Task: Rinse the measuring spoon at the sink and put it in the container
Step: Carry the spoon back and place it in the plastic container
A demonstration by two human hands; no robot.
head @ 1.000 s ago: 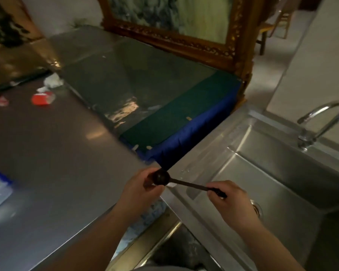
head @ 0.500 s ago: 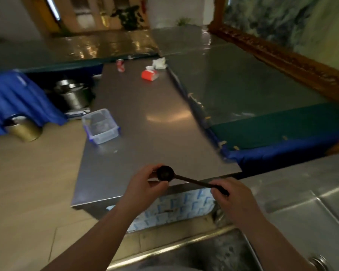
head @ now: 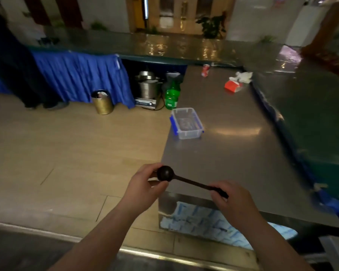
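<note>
A dark measuring spoon (head: 186, 180) with a round bowl and a long thin handle is held level between both hands, above the near left corner of the steel table (head: 233, 145). My left hand (head: 145, 187) pinches the bowl end. My right hand (head: 233, 200) grips the handle's far end. A clear plastic container (head: 186, 123) with blue clips stands open and looks empty at the table's left edge, well beyond the spoon. The sink is out of view.
A red carton (head: 232, 86), crumpled white paper (head: 242, 76) and a red can (head: 205, 70) lie at the table's far end. A green-covered counter (head: 311, 118) borders the right side. On the floor to the left stand a green bottle (head: 172, 94), steel pots (head: 148, 89) and a brass bin (head: 102, 102).
The view has swung left, away from the sink and tap, onto the steel table and the container. Both hands keep the same hold on the spoon.
</note>
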